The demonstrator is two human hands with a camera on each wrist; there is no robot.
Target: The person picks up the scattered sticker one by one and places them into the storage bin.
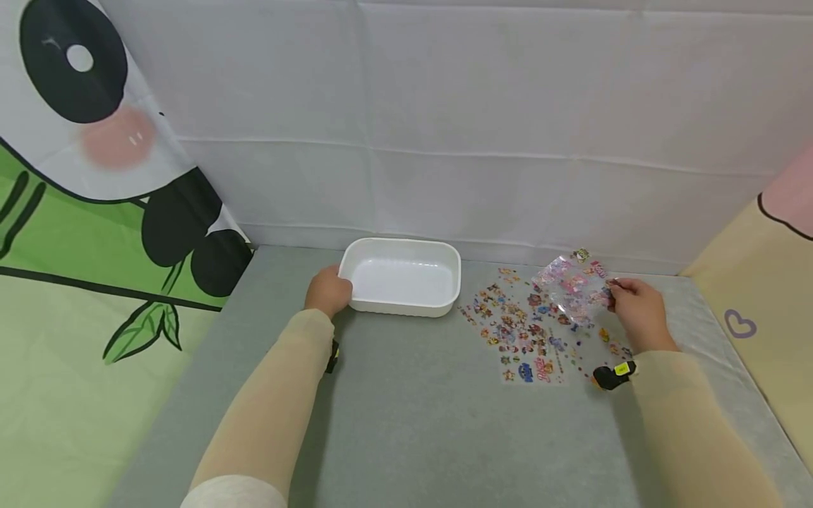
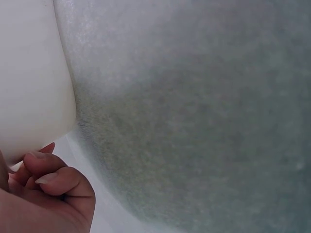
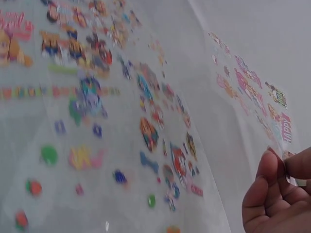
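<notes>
A white rectangular plastic tray (image 1: 404,308) stands on the grey table, and nothing shows inside it. My left hand (image 1: 328,291) grips its left end; in the left wrist view the curled fingers (image 2: 60,179) meet the underside of the tray wall (image 2: 34,73). With thumb and fingers, my right hand (image 1: 641,315) pinches the edge of a clear sticker sheet (image 1: 568,286) with pink cartoon prints, which is raised and tilted. Beneath it, other clear sticker sheets (image 1: 524,339) with small colourful figures lie flat and overlap. How many there are, I cannot tell.
A white cloth (image 1: 406,141) hangs behind the table's back edge. On the left is a green cloth (image 1: 76,395) with a cartoon print, on the right a beige one (image 1: 749,282). The grey tabletop (image 1: 444,437) extends in front of the tray and sheets.
</notes>
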